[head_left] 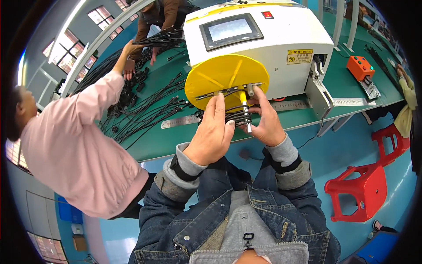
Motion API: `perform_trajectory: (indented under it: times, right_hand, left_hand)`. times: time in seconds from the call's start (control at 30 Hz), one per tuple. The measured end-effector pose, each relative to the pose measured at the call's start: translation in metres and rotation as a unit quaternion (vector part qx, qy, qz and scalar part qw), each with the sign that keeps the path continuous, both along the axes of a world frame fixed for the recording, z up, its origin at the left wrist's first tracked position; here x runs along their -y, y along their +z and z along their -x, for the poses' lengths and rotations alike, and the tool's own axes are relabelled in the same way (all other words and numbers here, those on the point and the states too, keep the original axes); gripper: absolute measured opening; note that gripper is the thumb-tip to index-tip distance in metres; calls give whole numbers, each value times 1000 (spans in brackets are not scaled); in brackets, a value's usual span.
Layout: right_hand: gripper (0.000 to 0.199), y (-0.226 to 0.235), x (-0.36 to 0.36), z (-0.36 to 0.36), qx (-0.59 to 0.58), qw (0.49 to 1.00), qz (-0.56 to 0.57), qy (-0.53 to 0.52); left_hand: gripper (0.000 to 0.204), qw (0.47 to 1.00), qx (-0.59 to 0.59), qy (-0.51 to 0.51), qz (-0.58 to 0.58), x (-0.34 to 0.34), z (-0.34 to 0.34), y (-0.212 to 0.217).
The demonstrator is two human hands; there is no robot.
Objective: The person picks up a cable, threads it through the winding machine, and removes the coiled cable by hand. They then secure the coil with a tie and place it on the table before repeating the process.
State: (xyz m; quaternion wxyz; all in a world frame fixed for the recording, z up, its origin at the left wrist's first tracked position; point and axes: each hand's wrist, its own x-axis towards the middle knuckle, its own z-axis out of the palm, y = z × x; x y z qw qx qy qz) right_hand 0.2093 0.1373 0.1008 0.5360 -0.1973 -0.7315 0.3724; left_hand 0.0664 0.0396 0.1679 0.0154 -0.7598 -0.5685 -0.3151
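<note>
A black cable (237,117) is wound in several loops around the pegs at the front of a yellow disc (215,72) on a white winding machine (281,44). One peg, yellow and silver (245,110), sticks out through the loops toward me. My left hand (210,134) closes over the left side of the coil, its long fingers pressed together near the disc's metal bar. My right hand (267,121) grips the coil's right side, thumb below, index finger at a metal knob (250,89). Both palms are hidden.
A steel ruler (180,121) lies along the green table's front edge. Many black cables (149,108) spread out at left, where a person in pink (83,145) and another beyond handle cables. An orange button box (360,68) sits at right; red stools (360,193) stand on the floor.
</note>
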Motion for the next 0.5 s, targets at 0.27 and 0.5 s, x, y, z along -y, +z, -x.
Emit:
perform_trajectory:
  times: [0.27,0.5]
  right_hand:
    - [71,-8,23,16,-138,983,108,59]
    - [38,15,35,18,-15,993,-7,-113]
  left_hand:
    - [48,999,-29,11,29,-4,-9,9]
    - [39,996,-57,16,-59,0,-14,7]
